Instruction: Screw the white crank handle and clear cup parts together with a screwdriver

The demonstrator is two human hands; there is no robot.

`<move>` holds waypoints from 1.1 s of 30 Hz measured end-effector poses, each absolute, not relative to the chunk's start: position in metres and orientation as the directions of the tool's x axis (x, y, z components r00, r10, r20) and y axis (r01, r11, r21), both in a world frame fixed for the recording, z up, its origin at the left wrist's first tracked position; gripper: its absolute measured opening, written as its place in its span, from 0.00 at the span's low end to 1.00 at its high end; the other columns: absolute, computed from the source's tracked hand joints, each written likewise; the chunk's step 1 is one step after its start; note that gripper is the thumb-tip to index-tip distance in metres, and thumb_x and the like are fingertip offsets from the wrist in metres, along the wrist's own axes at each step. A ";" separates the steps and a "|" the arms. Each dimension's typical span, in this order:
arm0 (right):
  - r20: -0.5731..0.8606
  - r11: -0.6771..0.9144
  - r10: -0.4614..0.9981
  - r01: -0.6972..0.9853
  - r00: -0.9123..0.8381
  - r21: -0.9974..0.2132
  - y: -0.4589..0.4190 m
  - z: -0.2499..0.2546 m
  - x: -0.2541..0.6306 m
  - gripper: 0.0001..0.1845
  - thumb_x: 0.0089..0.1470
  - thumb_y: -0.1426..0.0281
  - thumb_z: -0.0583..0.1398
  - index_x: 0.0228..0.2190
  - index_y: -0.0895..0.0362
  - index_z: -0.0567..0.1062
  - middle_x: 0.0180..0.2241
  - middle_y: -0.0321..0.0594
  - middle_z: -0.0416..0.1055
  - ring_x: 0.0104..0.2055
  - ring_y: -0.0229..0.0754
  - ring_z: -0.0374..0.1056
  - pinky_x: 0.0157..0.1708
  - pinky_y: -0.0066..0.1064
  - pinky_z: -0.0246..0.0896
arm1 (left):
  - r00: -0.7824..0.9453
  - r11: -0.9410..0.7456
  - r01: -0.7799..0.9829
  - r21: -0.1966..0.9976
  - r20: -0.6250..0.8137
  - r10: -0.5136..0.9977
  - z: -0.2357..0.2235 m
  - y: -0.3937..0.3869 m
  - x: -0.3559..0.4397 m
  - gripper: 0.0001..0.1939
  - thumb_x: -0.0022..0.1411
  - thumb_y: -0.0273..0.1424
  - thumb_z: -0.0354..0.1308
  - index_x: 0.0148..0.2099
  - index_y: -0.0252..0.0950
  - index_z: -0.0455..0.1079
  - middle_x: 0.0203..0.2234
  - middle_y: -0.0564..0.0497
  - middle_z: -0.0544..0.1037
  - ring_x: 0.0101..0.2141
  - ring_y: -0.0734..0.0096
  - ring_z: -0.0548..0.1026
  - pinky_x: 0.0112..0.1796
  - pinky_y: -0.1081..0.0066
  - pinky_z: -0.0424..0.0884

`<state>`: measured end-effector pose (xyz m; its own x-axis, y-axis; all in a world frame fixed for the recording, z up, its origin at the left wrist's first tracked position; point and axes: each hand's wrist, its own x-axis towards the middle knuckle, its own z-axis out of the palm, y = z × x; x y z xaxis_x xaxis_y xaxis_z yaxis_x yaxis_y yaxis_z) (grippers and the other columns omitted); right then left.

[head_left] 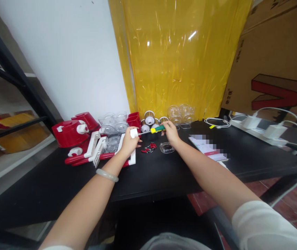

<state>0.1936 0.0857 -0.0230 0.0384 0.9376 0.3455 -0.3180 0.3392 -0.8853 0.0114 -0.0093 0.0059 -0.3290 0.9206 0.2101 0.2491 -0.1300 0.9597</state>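
Screwdriver point(157, 129) in pinch of R hand point(171, 133); tip at white part point(134, 133) in grip of L hand point(129, 142); red "V" on box point(270, 45)

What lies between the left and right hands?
The head view shows a screwdriver, held by the right hand, pointing at the white part in the left hand.

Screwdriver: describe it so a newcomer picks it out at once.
Start at the big yellow sheet behind the black desk, then drop to the right hand in front of it. The screwdriver is in that hand, its shaft reaching the white part in the left hand. Its green-and-yellow handle sets it apart from the small red pieces nearby.
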 end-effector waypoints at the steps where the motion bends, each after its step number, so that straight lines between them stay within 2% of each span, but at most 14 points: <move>1: 0.347 0.340 0.937 -0.317 0.037 -0.885 0.085 -0.023 0.194 0.14 0.50 0.57 0.62 0.27 0.54 0.69 0.22 0.28 0.67 0.17 0.31 0.61 0.17 0.25 0.58 | -0.329 -0.130 0.250 0.959 0.211 0.920 0.006 -0.009 0.011 0.31 0.46 0.17 0.54 0.54 0.41 0.63 0.32 0.55 0.71 0.26 0.75 0.76 0.21 0.80 0.72; 5: 0.351 0.353 0.935 -0.253 0.056 -0.901 0.081 -0.022 0.196 0.22 0.49 0.49 0.64 0.27 0.54 0.69 0.18 0.27 0.64 0.15 0.31 0.58 0.15 0.26 0.54 | -0.321 -0.131 0.250 0.959 0.209 0.924 0.005 -0.009 0.010 0.31 0.46 0.17 0.54 0.53 0.41 0.63 0.32 0.55 0.71 0.26 0.73 0.77 0.20 0.78 0.72; 9: 0.374 0.378 0.926 -0.166 0.052 -0.911 0.079 -0.022 0.197 0.23 0.55 0.46 0.58 0.29 0.53 0.70 0.16 0.27 0.61 0.13 0.33 0.57 0.16 0.27 0.54 | -0.318 -0.129 0.253 0.959 0.208 0.925 0.004 -0.008 0.009 0.31 0.46 0.18 0.54 0.53 0.42 0.63 0.33 0.55 0.71 0.26 0.72 0.77 0.20 0.78 0.72; 12: 0.350 0.355 0.934 -0.249 0.066 -0.901 0.079 -0.020 0.195 0.19 0.58 0.51 0.54 0.31 0.54 0.71 0.23 0.32 0.67 0.17 0.34 0.61 0.17 0.29 0.59 | -0.315 -0.122 0.264 0.957 0.205 0.927 0.003 -0.008 0.009 0.31 0.46 0.18 0.54 0.53 0.42 0.63 0.33 0.55 0.71 0.27 0.72 0.77 0.21 0.78 0.72; 14: 0.316 0.319 0.947 -0.303 0.060 -0.898 0.080 -0.018 0.195 0.14 0.56 0.58 0.54 0.30 0.55 0.72 0.27 0.33 0.69 0.20 0.34 0.63 0.20 0.29 0.63 | -0.311 -0.118 0.273 0.955 0.204 0.928 0.003 -0.008 0.009 0.30 0.46 0.18 0.54 0.53 0.42 0.64 0.34 0.54 0.71 0.27 0.72 0.77 0.21 0.78 0.72; 17: 0.287 0.283 0.957 -0.318 0.037 -0.905 0.082 -0.016 0.196 0.09 0.51 0.66 0.55 0.28 0.56 0.72 0.28 0.33 0.69 0.20 0.33 0.63 0.21 0.29 0.64 | -0.308 -0.117 0.278 0.954 0.204 0.929 0.003 -0.009 0.010 0.30 0.46 0.18 0.54 0.53 0.42 0.64 0.34 0.54 0.71 0.28 0.72 0.78 0.21 0.78 0.72; 20: 0.302 0.291 0.953 -0.310 0.012 -0.905 0.082 -0.016 0.198 0.07 0.49 0.67 0.55 0.27 0.56 0.72 0.26 0.32 0.68 0.18 0.32 0.61 0.20 0.28 0.62 | -0.310 -0.118 0.262 0.958 0.199 0.930 0.003 -0.009 0.010 0.30 0.46 0.18 0.54 0.53 0.42 0.64 0.34 0.54 0.71 0.28 0.72 0.78 0.21 0.78 0.72; 27: 0.348 0.336 0.938 -0.283 0.009 -0.898 0.084 -0.022 0.197 0.11 0.51 0.60 0.60 0.27 0.55 0.71 0.24 0.30 0.69 0.17 0.30 0.59 0.16 0.25 0.57 | -0.322 -0.124 0.238 0.963 0.199 0.926 0.005 -0.008 0.009 0.31 0.45 0.17 0.53 0.53 0.42 0.63 0.34 0.55 0.70 0.26 0.73 0.77 0.20 0.78 0.72; 33: 0.378 0.366 0.926 -0.230 -0.008 -0.902 0.086 -0.026 0.197 0.22 0.51 0.47 0.62 0.26 0.54 0.70 0.14 0.26 0.60 0.12 0.33 0.57 0.15 0.27 0.54 | -0.330 -0.102 0.248 0.963 0.183 0.926 0.005 -0.009 0.009 0.31 0.45 0.17 0.54 0.53 0.42 0.64 0.32 0.55 0.70 0.27 0.73 0.77 0.21 0.78 0.72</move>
<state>0.1973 0.0857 -0.0256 -0.0082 0.9258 0.3779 -0.2299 0.3660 -0.9017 0.0088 -0.0085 0.0052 -0.3295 0.9263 0.1827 0.2480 -0.1018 0.9634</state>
